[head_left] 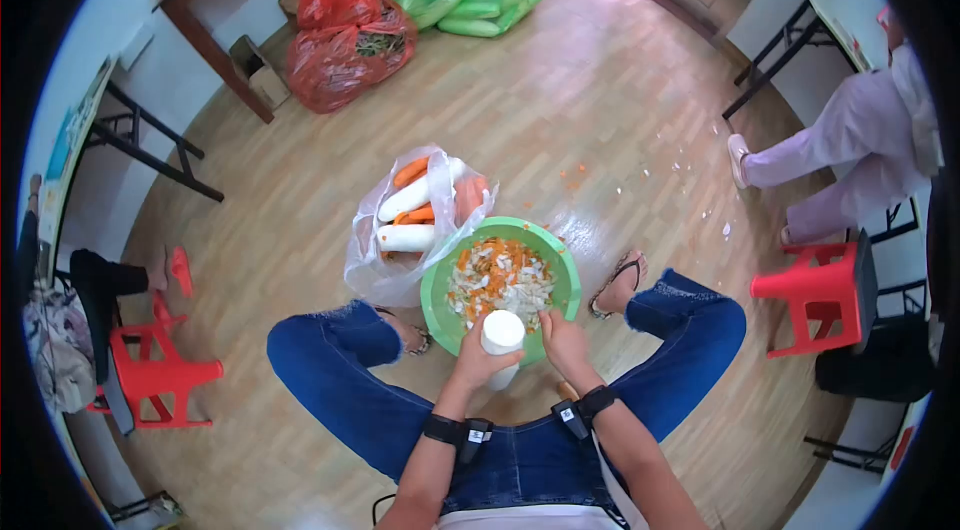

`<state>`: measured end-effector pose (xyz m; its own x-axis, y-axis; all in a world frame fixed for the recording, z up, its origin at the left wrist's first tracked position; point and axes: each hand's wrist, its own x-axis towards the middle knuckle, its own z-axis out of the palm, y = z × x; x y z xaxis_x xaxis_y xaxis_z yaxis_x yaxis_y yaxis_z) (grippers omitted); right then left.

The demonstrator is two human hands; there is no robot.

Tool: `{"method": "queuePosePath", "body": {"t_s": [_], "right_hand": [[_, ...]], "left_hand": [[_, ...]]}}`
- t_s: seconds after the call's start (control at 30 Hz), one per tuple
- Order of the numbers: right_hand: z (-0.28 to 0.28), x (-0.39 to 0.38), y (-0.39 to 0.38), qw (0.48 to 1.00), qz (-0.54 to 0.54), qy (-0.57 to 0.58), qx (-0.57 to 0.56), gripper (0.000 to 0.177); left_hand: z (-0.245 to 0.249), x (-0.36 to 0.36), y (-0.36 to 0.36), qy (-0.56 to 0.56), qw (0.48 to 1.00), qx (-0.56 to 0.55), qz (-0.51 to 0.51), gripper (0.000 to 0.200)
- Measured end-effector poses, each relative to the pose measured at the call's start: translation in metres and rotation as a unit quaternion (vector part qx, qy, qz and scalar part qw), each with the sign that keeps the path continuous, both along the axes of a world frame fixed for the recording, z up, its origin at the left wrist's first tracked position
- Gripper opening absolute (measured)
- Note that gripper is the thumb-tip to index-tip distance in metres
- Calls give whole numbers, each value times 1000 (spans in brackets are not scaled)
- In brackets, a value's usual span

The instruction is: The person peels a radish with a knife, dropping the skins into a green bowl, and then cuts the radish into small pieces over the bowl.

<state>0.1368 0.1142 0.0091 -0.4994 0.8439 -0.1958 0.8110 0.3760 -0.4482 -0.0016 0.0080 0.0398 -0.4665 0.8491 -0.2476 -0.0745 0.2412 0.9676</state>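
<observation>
My left hand (478, 360) is wrapped round a thick piece of white radish (503, 330), its cut end facing up, at the near rim of a green basin (430, 315). Chopped white and orange pieces (500, 275) fill much of the basin. Just right of the radish, over the basin's near-right side, my right hand (567, 345) is closed. What it grips is mostly hidden; a tan, rounded end (567, 390) shows below it, perhaps a handle. Beyond the basin, at its far left, a clear plastic bag (365, 255) holds whole white radishes (408, 237) and carrots (411, 172).
Vegetable scraps (572, 180) lie on the wooden floor. Red bags (350, 55) and green bags of vegetables (470, 0) stand at the back. Red stools (815, 290) are at both sides. A person in pale trousers (850, 130) sits at right; another person's leg (110, 275) shows at left.
</observation>
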Motion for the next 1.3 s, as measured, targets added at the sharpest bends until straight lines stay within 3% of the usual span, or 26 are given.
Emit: {"method": "queuePosePath", "body": {"t_s": [0.07, 0.13, 0.17, 0.23, 0.33, 0.37, 0.4, 0.53, 0.67, 0.73, 0.87, 0.97, 1.03, 1.17, 1.3], "right_hand": [[27, -2, 0, 999, -19, 26, 11, 28], [44, -1, -7, 994, 31, 103, 8, 26], [48, -1, -10, 994, 33, 101, 9, 26], [52, -1, -18, 990, 111, 90, 4, 28], [48, -4, -19, 989, 122, 81, 22, 29], [47, -4, -20, 989, 122, 81, 22, 29], [45, -4, -20, 988, 129, 66, 49, 29], [36, -8, -22, 985, 131, 29, 105, 27], [30, -11, -22, 988, 121, 20, 95, 29], [24, -12, -22, 989, 113, -60, 76, 29], [-25, 8, -15, 993, 41, -105, 21, 36], [14, 0, -18, 998, 25, -56, 4, 31], [33, -6, -23, 997, 30, 69, 9, 28], [48, -14, -38, 994, 58, 88, -20, 26], [44, -16, -39, 987, 117, 97, 44, 26]], "left_hand": [[-19, 2, -3, 13, 1000, -7, 18, 65], [-22, -1, -3, 58, 998, -20, 15, 65], [-24, -1, -3, 109, 993, -37, 4, 65], [-26, 1, -2, 105, 993, -37, 26, 63], [-26, -1, 1, 111, 993, -28, 34, 59], [-30, -1, -1, 163, 985, -35, 39, 57], [-30, -1, 0, 216, 975, -41, 42, 55], [-22, -1, 1, 249, 966, -44, 55, 52], [-21, -1, 2, 218, 971, -77, 52, 55], [-20, -1, 1, 222, 970, -84, 51, 56], [-5, -1, 3, 285, 955, -38, 79, 57], [-11, 2, 6, 271, 956, -57, 92, 59], [-19, 0, 7, 265, 957, -76, 94, 61], [-21, -1, 3, 291, 940, -147, 101, 63], [-25, -1, 2, 316, 931, -155, 94, 62]]}}
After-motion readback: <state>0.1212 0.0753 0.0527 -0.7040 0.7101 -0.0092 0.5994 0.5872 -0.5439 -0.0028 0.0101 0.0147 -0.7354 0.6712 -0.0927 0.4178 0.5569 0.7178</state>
